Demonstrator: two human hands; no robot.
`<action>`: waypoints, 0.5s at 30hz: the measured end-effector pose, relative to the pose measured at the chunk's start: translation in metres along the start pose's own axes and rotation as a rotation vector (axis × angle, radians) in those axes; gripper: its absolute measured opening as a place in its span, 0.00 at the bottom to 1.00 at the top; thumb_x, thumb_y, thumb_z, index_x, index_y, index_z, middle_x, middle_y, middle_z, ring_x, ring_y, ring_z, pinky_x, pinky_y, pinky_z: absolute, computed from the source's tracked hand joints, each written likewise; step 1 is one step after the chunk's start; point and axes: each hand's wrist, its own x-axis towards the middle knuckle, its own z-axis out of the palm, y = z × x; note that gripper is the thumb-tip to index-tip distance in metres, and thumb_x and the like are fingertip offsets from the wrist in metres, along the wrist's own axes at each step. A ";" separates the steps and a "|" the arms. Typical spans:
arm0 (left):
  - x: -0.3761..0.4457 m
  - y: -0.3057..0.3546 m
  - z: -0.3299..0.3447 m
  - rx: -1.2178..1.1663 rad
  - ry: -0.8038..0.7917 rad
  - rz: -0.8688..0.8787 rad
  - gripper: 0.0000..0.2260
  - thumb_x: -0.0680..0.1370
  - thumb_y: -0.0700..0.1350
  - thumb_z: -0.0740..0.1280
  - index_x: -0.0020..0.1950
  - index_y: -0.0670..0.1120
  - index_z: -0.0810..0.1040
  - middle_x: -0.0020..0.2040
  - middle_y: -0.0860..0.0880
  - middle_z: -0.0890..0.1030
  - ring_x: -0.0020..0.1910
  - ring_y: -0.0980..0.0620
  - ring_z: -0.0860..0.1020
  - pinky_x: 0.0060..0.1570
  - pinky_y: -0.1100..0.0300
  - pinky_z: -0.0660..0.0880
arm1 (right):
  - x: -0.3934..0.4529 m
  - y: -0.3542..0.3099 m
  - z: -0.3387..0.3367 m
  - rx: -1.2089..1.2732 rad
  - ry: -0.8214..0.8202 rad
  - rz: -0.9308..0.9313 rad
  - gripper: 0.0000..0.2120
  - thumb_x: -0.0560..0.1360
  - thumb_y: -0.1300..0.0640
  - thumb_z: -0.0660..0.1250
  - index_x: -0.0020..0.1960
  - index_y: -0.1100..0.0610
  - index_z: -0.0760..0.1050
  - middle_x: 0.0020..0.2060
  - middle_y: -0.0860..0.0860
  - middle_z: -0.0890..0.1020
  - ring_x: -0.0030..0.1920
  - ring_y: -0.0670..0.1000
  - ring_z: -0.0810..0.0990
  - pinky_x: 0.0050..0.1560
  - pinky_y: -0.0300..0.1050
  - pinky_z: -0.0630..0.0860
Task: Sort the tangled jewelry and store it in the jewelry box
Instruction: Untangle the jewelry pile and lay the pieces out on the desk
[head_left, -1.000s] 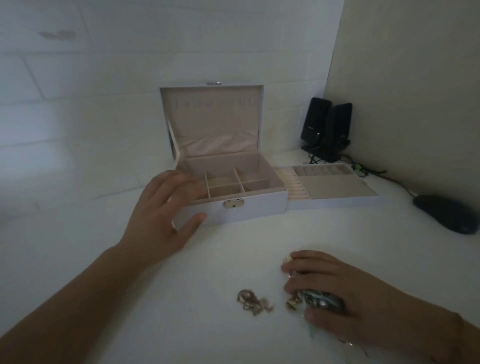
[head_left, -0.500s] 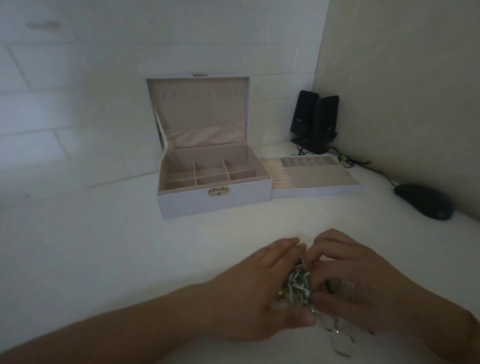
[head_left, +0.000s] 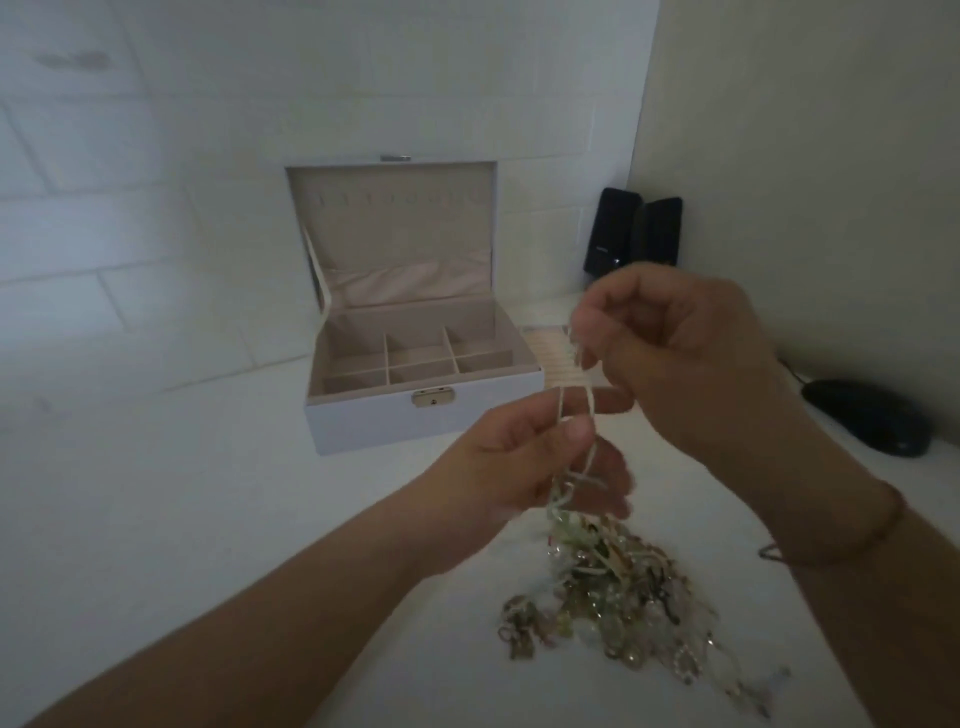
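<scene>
Both hands worked at untangling: the left hand (head_left: 524, 457) and right hand (head_left: 680, 358) each pinched a pale cord (head_left: 576, 415) raised above the jewelry pile (head_left: 618, 597), which lay well in front of the open jewelry box (head_left: 415, 374). Next, I judged, the cord must be teased free; open tabletop (head_left: 208, 519) remained left of the pile.

One jewelry box (head_left: 415, 415); one tray (head_left: 550, 358); two speakers (head_left: 631, 234); one mouse (head_left: 867, 423).

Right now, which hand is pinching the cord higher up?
The right hand: it pinches the pale cord at the top, level with the open jewelry box. The left hand grips it lower, just above the tangled pile.
</scene>
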 end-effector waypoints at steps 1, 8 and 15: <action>0.000 -0.002 -0.004 -0.025 0.041 -0.004 0.11 0.79 0.46 0.62 0.57 0.45 0.79 0.38 0.46 0.79 0.37 0.47 0.79 0.43 0.53 0.79 | 0.002 0.007 0.002 0.014 0.034 0.009 0.05 0.75 0.63 0.66 0.41 0.59 0.77 0.27 0.51 0.80 0.24 0.43 0.74 0.25 0.32 0.70; -0.011 0.001 -0.051 0.174 0.126 -0.211 0.10 0.80 0.49 0.64 0.47 0.45 0.80 0.34 0.47 0.73 0.26 0.52 0.65 0.26 0.62 0.58 | -0.008 0.055 -0.004 0.347 0.104 0.307 0.08 0.77 0.57 0.59 0.44 0.60 0.72 0.39 0.55 0.83 0.34 0.53 0.78 0.26 0.44 0.73; -0.016 -0.011 -0.054 0.368 0.007 -0.266 0.09 0.78 0.46 0.65 0.48 0.42 0.82 0.34 0.41 0.73 0.31 0.45 0.67 0.31 0.58 0.64 | -0.009 0.053 -0.018 0.719 0.157 0.333 0.11 0.78 0.52 0.53 0.40 0.52 0.68 0.27 0.48 0.75 0.27 0.48 0.74 0.26 0.37 0.71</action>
